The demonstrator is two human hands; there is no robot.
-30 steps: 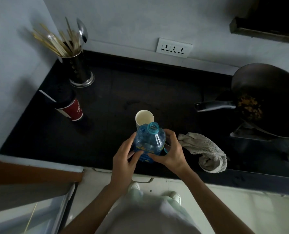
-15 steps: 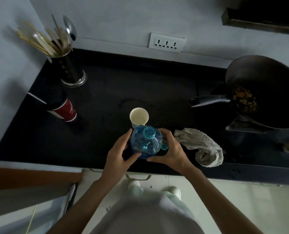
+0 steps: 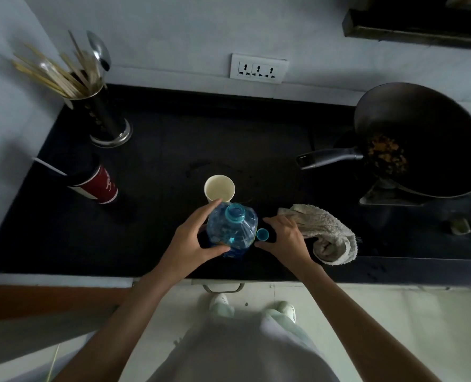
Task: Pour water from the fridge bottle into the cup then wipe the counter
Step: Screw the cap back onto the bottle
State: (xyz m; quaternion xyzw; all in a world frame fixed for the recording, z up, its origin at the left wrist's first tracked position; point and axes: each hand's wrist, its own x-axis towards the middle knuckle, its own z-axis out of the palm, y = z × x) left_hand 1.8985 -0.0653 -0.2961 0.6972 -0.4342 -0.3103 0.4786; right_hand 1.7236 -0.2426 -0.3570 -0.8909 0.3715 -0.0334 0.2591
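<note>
I see my left hand [image 3: 191, 241] gripping the uncapped blue bottle [image 3: 231, 230], upright on the black desk [image 3: 173, 150]. Its cap [image 3: 262, 234] lies just beside it, under my right hand [image 3: 285, 239], whose fingers arch loosely. The cup [image 3: 219, 188] stands just behind the bottle; a crumpled cloth [image 3: 329, 238] touches my right hand.

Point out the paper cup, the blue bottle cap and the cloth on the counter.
paper cup [image 3: 219, 188]: head view, on its pale inside.
blue bottle cap [image 3: 262, 234]: head view, on its open top.
cloth [image 3: 325, 230]: head view, on the middle of its crumpled folds.
</note>
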